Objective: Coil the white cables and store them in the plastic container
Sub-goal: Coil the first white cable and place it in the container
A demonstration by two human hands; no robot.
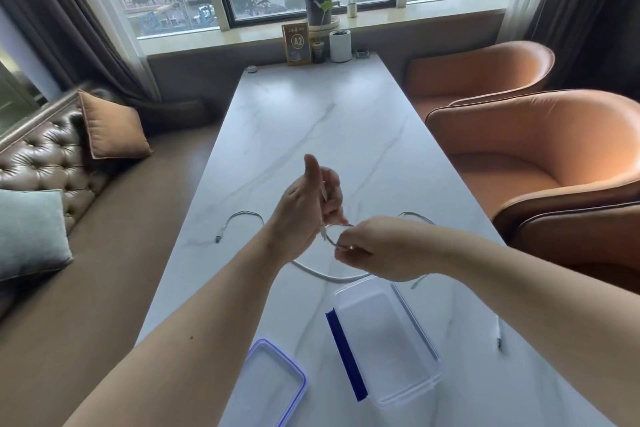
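White thin cable (329, 276) is sagging, looking light and floppy; left grip (304, 208) is clutching its plug end, right grip (363, 251) is pinching the small loop, seemingly the best hold.

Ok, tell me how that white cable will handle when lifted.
Probably floppy: the cable sags in a slack loop below the left hand. Likely light: the right hand holds it with a pinch. Its tail may drag across the table.
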